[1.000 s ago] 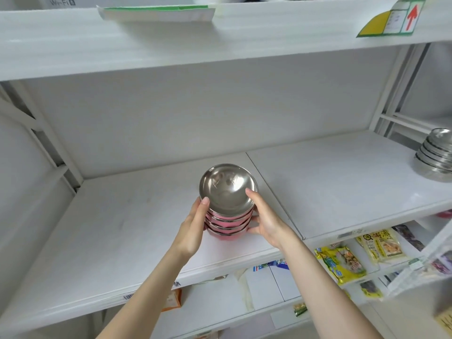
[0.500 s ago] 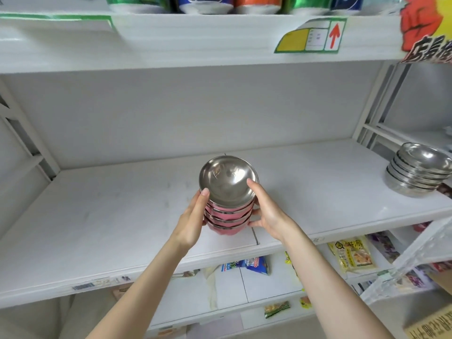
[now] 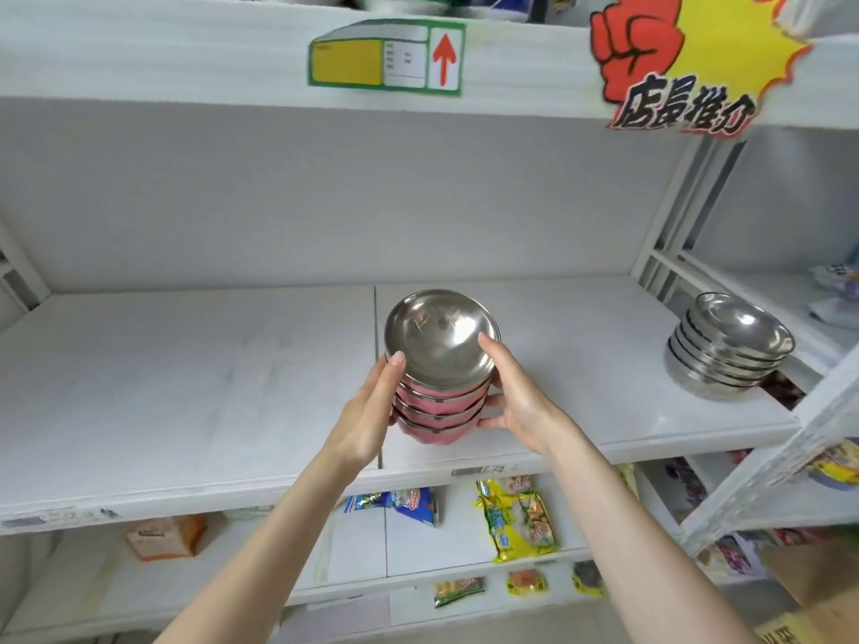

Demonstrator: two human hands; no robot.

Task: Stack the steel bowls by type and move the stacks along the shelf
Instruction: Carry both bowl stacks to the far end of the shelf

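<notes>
The left hand (image 3: pixel 372 411) and right hand (image 3: pixel 520 397) clasped the pink-sided bowl stack (image 3: pixel 439 364) from both sides at the front edge of the shelf (image 3: pixel 186 388), by its middle seam. A plain steel stack (image 3: pixel 730 350) sat near the right end. Overhead, a sign (image 3: pixel 683 67) read 店長推介.

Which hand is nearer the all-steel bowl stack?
Right. Both grip the pink stack: right hand on the side facing the steel stack, left hand on the far side.

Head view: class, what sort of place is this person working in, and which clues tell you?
Probably a small shop, or a mock-up of one: white display shelves, a price label on the shelf edge, a red-and-yellow promotional sign, and snack packets on the shelf below.
</notes>
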